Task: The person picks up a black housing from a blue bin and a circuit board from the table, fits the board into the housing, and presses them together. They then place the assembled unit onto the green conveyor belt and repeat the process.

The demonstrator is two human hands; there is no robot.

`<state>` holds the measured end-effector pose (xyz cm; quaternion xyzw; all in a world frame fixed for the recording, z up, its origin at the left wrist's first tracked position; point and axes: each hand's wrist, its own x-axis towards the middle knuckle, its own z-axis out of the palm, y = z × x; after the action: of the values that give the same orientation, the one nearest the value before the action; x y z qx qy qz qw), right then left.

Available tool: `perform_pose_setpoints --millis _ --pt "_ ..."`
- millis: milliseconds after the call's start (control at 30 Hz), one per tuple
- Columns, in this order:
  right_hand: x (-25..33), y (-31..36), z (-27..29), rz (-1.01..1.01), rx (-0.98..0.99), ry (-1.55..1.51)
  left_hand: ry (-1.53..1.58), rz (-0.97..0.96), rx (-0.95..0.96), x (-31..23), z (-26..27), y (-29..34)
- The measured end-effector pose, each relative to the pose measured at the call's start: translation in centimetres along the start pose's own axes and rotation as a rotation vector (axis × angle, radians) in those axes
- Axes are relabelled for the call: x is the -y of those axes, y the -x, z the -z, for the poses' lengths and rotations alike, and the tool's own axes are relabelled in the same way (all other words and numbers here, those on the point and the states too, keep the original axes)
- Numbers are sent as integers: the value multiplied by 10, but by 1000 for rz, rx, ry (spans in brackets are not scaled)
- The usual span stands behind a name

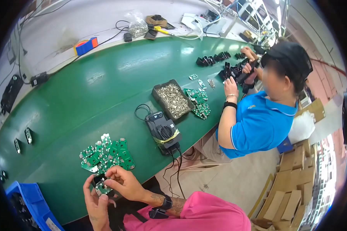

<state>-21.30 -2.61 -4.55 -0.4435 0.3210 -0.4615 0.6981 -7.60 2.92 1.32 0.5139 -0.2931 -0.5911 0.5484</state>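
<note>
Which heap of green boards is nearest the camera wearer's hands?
The left heap, just beyond the right hand; the other heap lies beside the tray of metal pieces.

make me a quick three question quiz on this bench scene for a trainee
1. True or false: the blue bin holds black parts.
2. The left hand and right hand are handling: a) a cable b) a green circuit board c) a cardboard box
3. Which stands farther from these hands: the dark tray of metal pieces or the black device with the round grille?

Key: 1. True; 2. b; 3. The dark tray.
</note>
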Motion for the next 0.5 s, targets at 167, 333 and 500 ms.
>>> perform_pose_setpoints --millis 167,333,500 --pt "12 2 8 44 -12 218 -109 -19 -27 8 -18 -7" --pt "8 -3 13 138 -19 357 -99 45 -45 9 -22 -12" --pt "18 -5 15 154 -83 526 -162 55 -49 15 -20 -17"
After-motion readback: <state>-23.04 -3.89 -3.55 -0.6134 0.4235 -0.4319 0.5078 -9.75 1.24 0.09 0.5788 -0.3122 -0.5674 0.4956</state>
